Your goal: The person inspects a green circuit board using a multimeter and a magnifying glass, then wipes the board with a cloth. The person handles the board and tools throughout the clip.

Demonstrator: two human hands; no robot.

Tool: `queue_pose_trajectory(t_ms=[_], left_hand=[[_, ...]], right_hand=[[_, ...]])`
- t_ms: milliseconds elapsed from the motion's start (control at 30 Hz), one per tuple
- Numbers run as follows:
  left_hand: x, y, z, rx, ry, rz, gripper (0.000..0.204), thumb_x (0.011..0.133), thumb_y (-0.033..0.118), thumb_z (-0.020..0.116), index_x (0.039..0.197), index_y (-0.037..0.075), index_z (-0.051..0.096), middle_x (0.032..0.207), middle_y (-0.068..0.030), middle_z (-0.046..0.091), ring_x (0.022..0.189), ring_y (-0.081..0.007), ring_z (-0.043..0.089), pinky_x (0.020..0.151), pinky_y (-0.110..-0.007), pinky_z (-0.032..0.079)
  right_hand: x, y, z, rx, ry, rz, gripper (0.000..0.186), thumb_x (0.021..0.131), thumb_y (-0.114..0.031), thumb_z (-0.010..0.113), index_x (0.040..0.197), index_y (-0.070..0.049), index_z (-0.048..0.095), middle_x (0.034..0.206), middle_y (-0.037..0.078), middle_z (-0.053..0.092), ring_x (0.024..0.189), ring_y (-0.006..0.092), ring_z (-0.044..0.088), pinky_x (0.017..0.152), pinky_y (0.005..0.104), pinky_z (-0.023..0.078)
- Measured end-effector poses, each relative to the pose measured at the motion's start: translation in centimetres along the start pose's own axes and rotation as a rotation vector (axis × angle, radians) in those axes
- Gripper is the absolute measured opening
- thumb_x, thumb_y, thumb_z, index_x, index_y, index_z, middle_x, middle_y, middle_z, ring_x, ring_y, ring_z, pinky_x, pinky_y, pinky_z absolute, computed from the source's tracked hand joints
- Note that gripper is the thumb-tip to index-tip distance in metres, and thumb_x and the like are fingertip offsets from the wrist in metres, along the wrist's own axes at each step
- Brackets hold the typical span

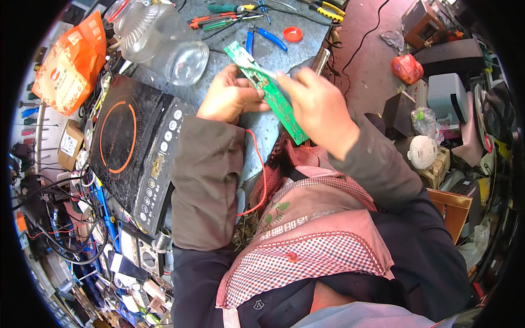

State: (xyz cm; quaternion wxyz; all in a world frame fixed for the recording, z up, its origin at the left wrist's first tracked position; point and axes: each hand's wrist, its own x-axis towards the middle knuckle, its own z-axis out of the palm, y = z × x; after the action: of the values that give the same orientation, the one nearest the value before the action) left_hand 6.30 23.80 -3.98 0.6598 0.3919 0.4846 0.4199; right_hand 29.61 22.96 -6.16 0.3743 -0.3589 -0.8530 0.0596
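A long, narrow green circuit board [283,112] slants across the view above the near edge of the workbench. My left hand [231,97] is closed on its left edge, with thumb and fingers gripping near the middle. Over the board's upper half my right hand [316,106] is closed around a slim pale tool [263,70], which lies across the board's face. That hand is slightly blurred, and the tool's exact kind cannot be made out. Blue-handled pliers [270,39] rest on the bench just beyond the board's far end.
An induction cooktop [134,147] sits left of my arms, below a large clear glass jar [164,46]. A red cap [293,35] and several hand tools lie farther back. A red wire [262,180] loops beside my left sleeve. Boxes and appliances crowd the floor at right.
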Motion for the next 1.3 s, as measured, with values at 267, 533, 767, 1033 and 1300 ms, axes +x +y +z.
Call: queue_pose_trajectory(t_ms=[267, 533, 767, 1033, 1300], left_hand=[[0.1, 0.2, 0.6, 0.05, 0.054, 0.03, 0.085, 0.09, -0.013, 0.072, 0.155, -0.002, 0.019, 0.106, -0.0195, 0.075, 0.091, -0.0301, 0.08, 0.08, -0.043, 0.071], [0.0, 0.2, 1.2, 0.042, 0.065, 0.042, 0.096, 0.09, -0.013, 0.071, 0.164, 0.005, 0.012, 0.105, -0.0183, 0.073, 0.086, -0.0295, 0.078, 0.074, -0.041, 0.071], [-0.1, -0.1, 0.6, -0.008, 0.028, 0.026, 0.102, 0.087, -0.015, 0.071, 0.165, 0.007, 0.009, 0.101, -0.0171, 0.071, 0.085, -0.0281, 0.078, 0.076, -0.045, 0.071], [0.0, -0.1, 0.1, -0.003, 0.033, 0.036, 0.097, 0.088, -0.016, 0.071, 0.163, 0.006, 0.013, 0.101, -0.0167, 0.072, 0.088, -0.0294, 0.079, 0.077, -0.044, 0.071], [0.2, -0.2, 0.5, -0.017, 0.047, 0.047, 0.103, 0.085, -0.016, 0.07, 0.165, 0.008, 0.009, 0.103, -0.0212, 0.073, 0.081, -0.0325, 0.079, 0.07, -0.043, 0.07]], right_hand=[[2.1, -0.4, 0.3, -0.048, -0.028, 0.002, 0.041, 0.093, -0.009, 0.07, 0.133, 0.0, 0.068, 0.096, 0.016, 0.063, 0.077, 0.0358, 0.072, 0.065, 0.0457, 0.058], [2.0, -1.4, -0.9, 0.035, -0.033, -0.013, 0.039, 0.092, -0.007, 0.071, 0.13, 0.001, 0.067, 0.095, 0.015, 0.063, 0.074, 0.0374, 0.07, 0.065, 0.0474, 0.058], [0.8, -1.4, -0.7, 0.103, -0.023, 0.028, 0.039, 0.091, -0.004, 0.072, 0.129, 0.001, 0.068, 0.094, 0.016, 0.062, 0.075, 0.0383, 0.07, 0.065, 0.0471, 0.058], [1.9, -0.7, 0.3, 0.08, -0.016, 0.008, 0.038, 0.091, -0.006, 0.07, 0.128, 0.001, 0.068, 0.098, 0.018, 0.064, 0.075, 0.0401, 0.072, 0.064, 0.049, 0.059], [3.8, -0.5, 1.7, 0.091, 0.01, 0.021, 0.04, 0.088, -0.006, 0.074, 0.126, 0.002, 0.066, 0.099, 0.018, 0.064, 0.08, 0.0402, 0.072, 0.068, 0.0482, 0.06]])
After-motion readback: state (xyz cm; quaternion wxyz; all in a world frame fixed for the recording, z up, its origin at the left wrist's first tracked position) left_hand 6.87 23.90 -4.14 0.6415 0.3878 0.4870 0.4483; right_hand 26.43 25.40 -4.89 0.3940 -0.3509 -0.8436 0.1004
